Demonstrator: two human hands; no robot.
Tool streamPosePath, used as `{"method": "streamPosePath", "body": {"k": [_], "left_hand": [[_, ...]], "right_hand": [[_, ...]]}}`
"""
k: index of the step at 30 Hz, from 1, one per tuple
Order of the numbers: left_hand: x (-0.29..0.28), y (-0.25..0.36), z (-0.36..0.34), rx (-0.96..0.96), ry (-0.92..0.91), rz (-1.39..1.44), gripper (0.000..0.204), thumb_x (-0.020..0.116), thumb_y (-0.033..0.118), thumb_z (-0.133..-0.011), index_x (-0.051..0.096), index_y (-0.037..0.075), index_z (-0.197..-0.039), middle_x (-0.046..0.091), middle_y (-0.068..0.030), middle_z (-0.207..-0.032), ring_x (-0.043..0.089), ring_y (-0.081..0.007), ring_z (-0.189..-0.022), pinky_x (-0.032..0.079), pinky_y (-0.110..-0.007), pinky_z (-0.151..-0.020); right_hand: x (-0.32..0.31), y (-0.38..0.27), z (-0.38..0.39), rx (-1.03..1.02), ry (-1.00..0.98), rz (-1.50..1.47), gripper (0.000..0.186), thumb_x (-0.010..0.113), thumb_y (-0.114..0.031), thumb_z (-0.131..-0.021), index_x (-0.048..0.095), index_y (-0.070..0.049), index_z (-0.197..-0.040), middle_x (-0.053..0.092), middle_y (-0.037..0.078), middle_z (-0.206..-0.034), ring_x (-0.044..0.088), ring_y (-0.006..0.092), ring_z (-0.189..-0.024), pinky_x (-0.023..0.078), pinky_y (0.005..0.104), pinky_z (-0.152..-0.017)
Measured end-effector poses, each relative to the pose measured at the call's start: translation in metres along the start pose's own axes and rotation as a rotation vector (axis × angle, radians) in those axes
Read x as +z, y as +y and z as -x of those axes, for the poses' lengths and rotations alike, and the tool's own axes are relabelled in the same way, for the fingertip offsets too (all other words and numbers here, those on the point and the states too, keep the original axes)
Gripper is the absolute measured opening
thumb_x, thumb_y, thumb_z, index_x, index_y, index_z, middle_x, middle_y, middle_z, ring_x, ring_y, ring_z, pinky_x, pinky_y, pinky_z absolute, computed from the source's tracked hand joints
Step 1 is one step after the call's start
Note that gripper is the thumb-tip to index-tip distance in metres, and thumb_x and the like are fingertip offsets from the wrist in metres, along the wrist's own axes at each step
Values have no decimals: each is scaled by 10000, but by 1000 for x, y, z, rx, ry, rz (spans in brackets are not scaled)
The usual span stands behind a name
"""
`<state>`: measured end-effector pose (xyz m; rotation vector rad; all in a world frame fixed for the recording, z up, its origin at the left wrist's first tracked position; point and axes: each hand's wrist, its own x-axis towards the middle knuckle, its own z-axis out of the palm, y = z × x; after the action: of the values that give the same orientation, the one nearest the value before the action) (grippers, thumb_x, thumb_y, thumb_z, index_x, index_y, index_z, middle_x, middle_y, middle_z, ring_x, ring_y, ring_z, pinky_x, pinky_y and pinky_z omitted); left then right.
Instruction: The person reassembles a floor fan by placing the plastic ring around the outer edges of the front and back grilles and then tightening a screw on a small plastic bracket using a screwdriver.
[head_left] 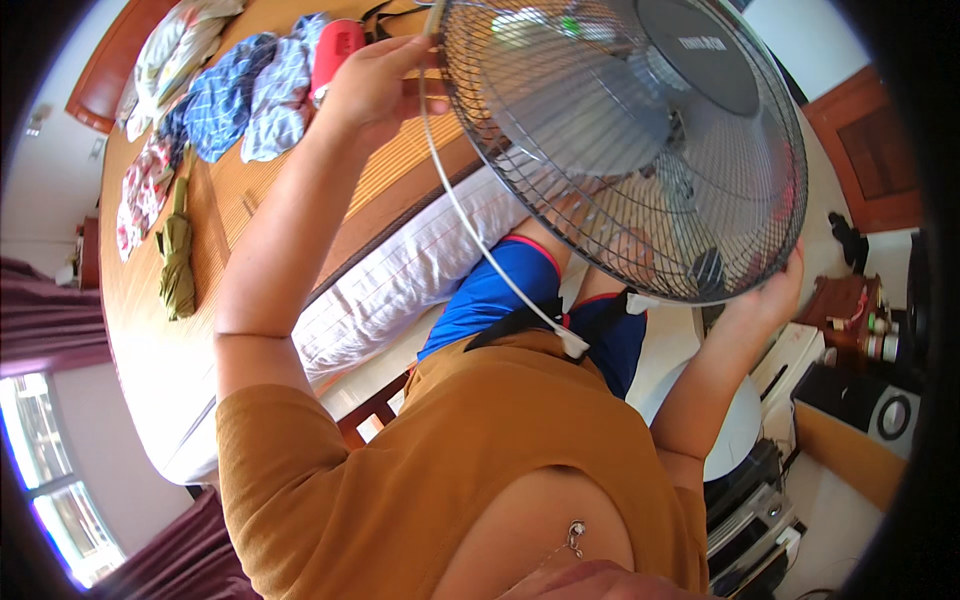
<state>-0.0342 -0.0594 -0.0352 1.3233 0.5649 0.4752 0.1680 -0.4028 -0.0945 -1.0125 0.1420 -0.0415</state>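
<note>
Left hand [375, 95] fingers grasping black round wire-caged fan head [610, 140], left rim; right hand [768, 298] fingers gripping lower-right rim; olive folded umbrella [175, 258] near left edge of tan mat-topped bed [217, 200].

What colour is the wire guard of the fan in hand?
Black; the wire guard shows best in the head view.

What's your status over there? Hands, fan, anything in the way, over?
Left hand gripping fan at upper left edge; right hand at lower right. Fan held up between them. Thin white strip bows out on left, might snag.
</note>
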Motion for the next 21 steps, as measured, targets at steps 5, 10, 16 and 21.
{"method": "streamPosePath", "body": {"k": [5, 10, 16, 21], "left_hand": [[-9, 1, -5, -45, 8, -13, 257, 450, 229, -919, 543, 16, -1030, 567, -51, -811, 561, -144, -665, 505, -271, -585], [-11, -1, -15, -52, 3, -15, 287, 467, 213, -906, 530, -61, -967, 558, -123, -853, 606, -229, -636, 553, -334, -588], [-3, 1, -12, -86, 11, -88, 277, 440, 248, -919, 559, 11, -1002, 599, -66, -835, 588, -160, -669, 504, -290, -592], [4, 4, -7, -91, 27, -109, 294, 439, 258, -919, 560, 8, -1017, 600, -48, -858, 584, -150, -675, 500, -278, -563]], "right_hand": [[3, 2, -1, 57, -27, -33, 342, 366, -160, -872, 508, -49, -1163, 543, 101, -1156, 536, 257, -1049, 428, 393, -904], [5, 1, 3, 36, 10, -30, 338, 371, -157, -870, 506, -42, -1158, 547, 98, -1143, 545, 248, -1033, 444, 381, -889], [-1, 2, -2, 8, -18, -26, 330, 399, -144, -857, 509, -37, -1149, 553, 97, -1125, 556, 242, -1014, 456, 372, -874], [3, 0, 0, 32, -45, -46, 331, 409, -136, -850, 507, -33, -1150, 555, 98, -1121, 560, 243, -1007, 457, 371, -872]]}}
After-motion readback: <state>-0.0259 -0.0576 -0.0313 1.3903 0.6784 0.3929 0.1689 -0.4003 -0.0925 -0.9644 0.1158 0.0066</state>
